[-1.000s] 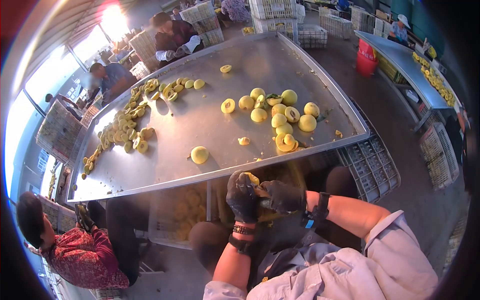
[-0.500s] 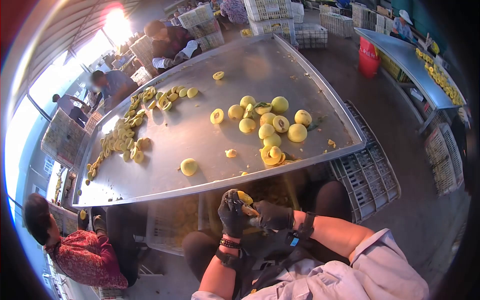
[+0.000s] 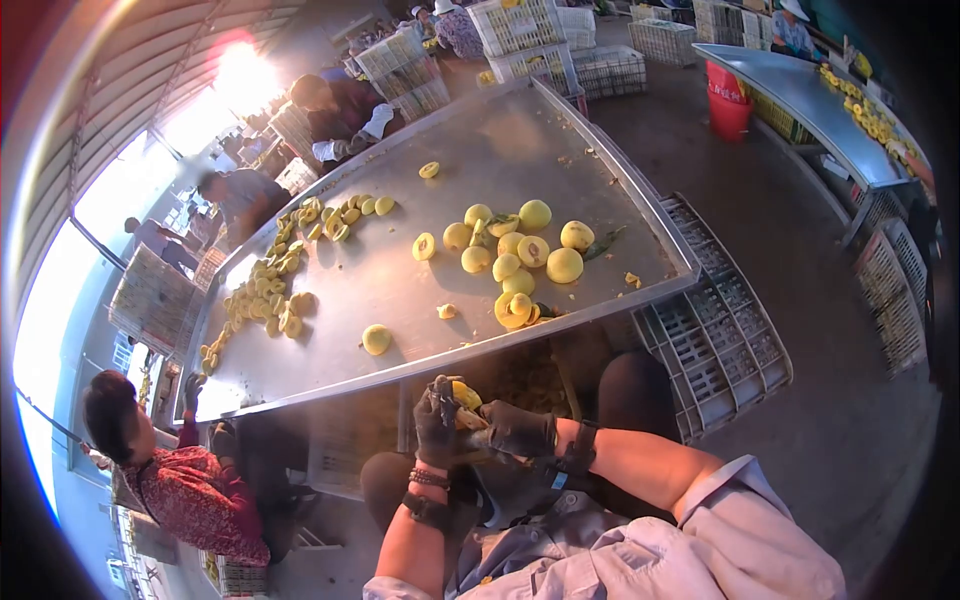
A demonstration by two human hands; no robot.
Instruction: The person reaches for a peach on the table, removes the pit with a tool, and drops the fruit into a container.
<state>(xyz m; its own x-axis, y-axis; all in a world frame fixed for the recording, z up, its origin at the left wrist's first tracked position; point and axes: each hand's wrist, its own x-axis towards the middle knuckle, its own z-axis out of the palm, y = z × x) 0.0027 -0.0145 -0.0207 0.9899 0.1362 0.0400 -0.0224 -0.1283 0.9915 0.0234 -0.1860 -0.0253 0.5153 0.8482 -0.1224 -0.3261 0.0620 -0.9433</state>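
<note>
Fingers (image 3: 441, 398) of gloved left hand (image 3: 437, 430) and right hand (image 3: 515, 430) grip a yellow fruit (image 3: 466, 394), lower centre; probably light, soft, slippery, best cupped around its sides.

black gloves, wrist straps, pale rolled sleeves

No readable text, labels, brands or numbers anywhere in view

head-worn wide-angle camera looking forward and down, sitting close over left hand (image 3: 437, 428) and right hand (image 3: 517, 430), steel table (image 3: 480, 150) stretching beyond
</note>
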